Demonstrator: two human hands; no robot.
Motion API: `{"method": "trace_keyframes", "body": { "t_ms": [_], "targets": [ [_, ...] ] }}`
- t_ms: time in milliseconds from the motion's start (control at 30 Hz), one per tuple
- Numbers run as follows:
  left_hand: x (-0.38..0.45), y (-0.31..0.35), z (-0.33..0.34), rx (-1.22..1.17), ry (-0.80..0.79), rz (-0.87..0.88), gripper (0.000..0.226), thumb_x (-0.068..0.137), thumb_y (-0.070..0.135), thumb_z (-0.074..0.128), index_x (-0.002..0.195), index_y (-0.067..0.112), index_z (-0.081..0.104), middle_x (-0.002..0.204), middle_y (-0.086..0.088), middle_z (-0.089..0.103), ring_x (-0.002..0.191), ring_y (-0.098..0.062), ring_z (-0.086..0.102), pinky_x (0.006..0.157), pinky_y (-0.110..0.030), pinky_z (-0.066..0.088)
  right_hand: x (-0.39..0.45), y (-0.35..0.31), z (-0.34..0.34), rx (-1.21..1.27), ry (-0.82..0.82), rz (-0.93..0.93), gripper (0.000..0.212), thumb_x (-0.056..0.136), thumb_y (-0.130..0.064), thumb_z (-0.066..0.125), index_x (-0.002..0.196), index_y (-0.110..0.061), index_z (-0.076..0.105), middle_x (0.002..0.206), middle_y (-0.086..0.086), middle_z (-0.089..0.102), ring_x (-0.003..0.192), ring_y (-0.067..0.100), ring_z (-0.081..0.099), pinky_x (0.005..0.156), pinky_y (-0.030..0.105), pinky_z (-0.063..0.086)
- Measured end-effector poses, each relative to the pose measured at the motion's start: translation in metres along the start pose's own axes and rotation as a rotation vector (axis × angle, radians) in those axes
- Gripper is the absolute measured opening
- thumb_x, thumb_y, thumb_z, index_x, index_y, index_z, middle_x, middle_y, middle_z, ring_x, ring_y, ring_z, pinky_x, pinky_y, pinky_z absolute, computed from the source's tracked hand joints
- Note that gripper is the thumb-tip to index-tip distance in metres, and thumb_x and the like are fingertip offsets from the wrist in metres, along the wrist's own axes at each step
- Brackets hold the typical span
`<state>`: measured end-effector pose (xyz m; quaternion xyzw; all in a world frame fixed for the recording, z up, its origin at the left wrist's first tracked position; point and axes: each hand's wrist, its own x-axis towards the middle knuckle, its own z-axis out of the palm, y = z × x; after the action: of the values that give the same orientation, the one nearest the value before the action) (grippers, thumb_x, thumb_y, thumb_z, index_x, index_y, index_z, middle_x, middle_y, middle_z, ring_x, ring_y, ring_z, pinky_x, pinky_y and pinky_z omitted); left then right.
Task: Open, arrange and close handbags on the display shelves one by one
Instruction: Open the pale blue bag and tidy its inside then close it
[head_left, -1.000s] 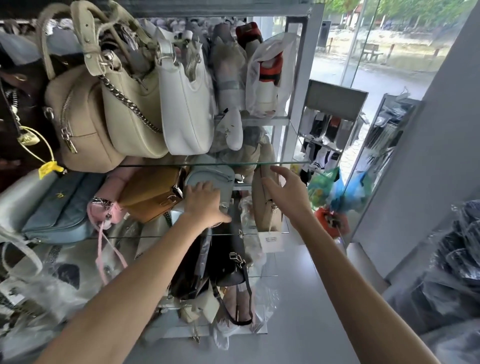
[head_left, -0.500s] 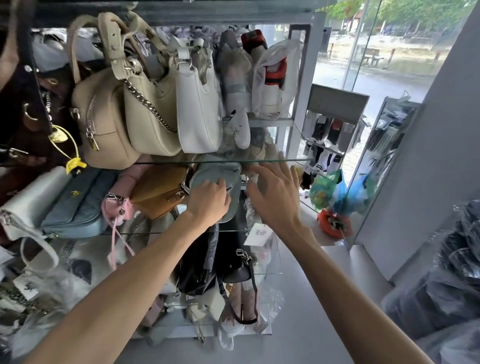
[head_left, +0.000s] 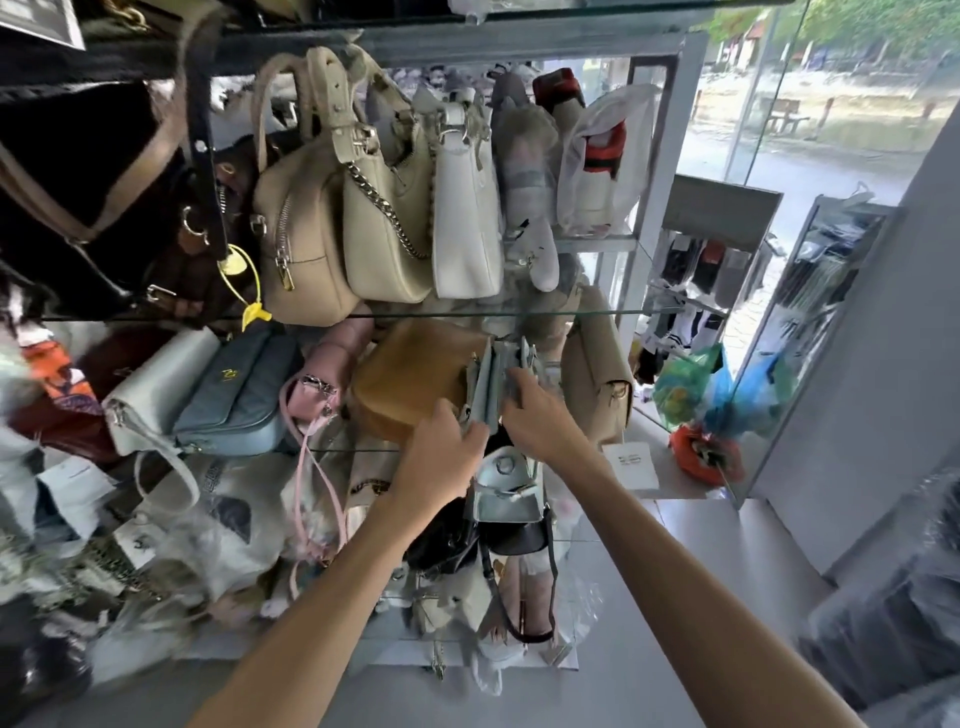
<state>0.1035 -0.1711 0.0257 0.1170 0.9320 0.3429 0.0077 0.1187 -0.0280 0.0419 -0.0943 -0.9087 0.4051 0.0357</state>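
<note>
- Your left hand (head_left: 441, 457) sits just below the frame's centre, fingers curled round the near lower edge of the pale blue-grey handbag (head_left: 491, 384) on the middle glass shelf (head_left: 332, 451).
- Your right hand (head_left: 540, 415) is just right of it, fingers reaching into the top of that same handbag; they are bent and partly hidden inside, so they seem to pinch its inner edge, though the exact grip is blurred.
- The blue-grey handbag stands upright at the frame's centre, its top spread apart, wedged between the tan handbag (head_left: 415, 374) on its left and the beige flap handbag (head_left: 597, 369) on its right.
- Left of the tan one along the same shelf lie a pink handbag (head_left: 317, 389) with a long strap hanging over the edge, a blue quilted handbag (head_left: 244, 395) and a white handbag (head_left: 156, 384).
- On the upper glass shelf (head_left: 571, 313), in the upper middle of the frame, stand a beige zip handbag (head_left: 301, 234), a cream chain handbag (head_left: 384, 228) and a white shoulder handbag (head_left: 465, 223), pressed side by side.
- A white paper tag (head_left: 629, 465) hangs below the beige flap handbag, right of your right wrist.
</note>
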Motion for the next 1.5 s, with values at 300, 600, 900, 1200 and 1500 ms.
{"method": "trace_keyframes", "body": {
  "t_ms": [300,600,900,1200,1500],
  "targets": [
    [0.027,0.007,0.002,0.188,-0.077,0.010,0.043,0.106,0.045,0.043,0.092,0.010,0.062,0.086,-0.010,0.069,0.078,-0.030,0.066,0.064,-0.034,0.048,-0.015,0.001,-0.009,-0.168,-0.007,0.009,0.045,0.108,-0.037,0.046,0.151,-0.022,0.049,0.147,0.012,0.058,0.137,0.034,0.049,0.110,0.040,0.039],
    [-0.036,-0.013,0.008,0.080,0.149,0.123,0.036,0.103,0.040,0.042,0.084,0.018,0.065,0.073,-0.004,0.068,0.070,-0.031,0.068,0.065,-0.041,0.057,-0.082,-0.009,-0.024,-0.828,0.058,-0.249,0.053,0.080,-0.067,0.073,0.127,-0.043,0.068,0.164,0.007,0.031,0.146,0.033,0.028,0.119,0.052,0.021],
    [-0.116,0.009,-0.003,0.280,0.284,0.239,0.033,0.105,0.036,0.042,0.080,0.019,0.055,0.058,0.004,0.053,0.058,-0.028,0.063,0.058,-0.036,0.051,-0.140,0.003,-0.038,-0.707,0.016,-0.384,0.024,0.098,-0.052,0.061,0.100,-0.032,0.073,0.105,-0.009,0.070,0.110,0.018,0.057,0.104,0.044,0.039],
    [-0.196,0.004,-0.005,0.466,0.361,0.310,0.030,0.103,0.029,0.053,0.078,0.015,0.059,0.047,0.013,0.036,0.038,-0.014,0.041,0.041,-0.022,0.024,-0.181,0.006,-0.048,-0.521,-0.174,-0.476,0.023,0.097,-0.052,0.065,0.107,-0.036,0.077,0.099,-0.021,0.075,0.090,0.003,0.062,0.086,0.031,0.051],
    [-0.247,-0.031,-0.017,0.505,0.336,0.455,0.032,0.098,0.029,0.061,0.070,0.019,0.052,0.044,0.009,0.042,0.032,-0.017,0.047,0.035,-0.020,0.027,-0.168,0.002,-0.076,-0.425,0.306,-0.178,0.015,0.101,-0.036,0.065,0.105,-0.027,0.076,0.092,-0.012,0.075,0.081,0.009,0.064,0.078,0.027,0.037]
  ]
}}
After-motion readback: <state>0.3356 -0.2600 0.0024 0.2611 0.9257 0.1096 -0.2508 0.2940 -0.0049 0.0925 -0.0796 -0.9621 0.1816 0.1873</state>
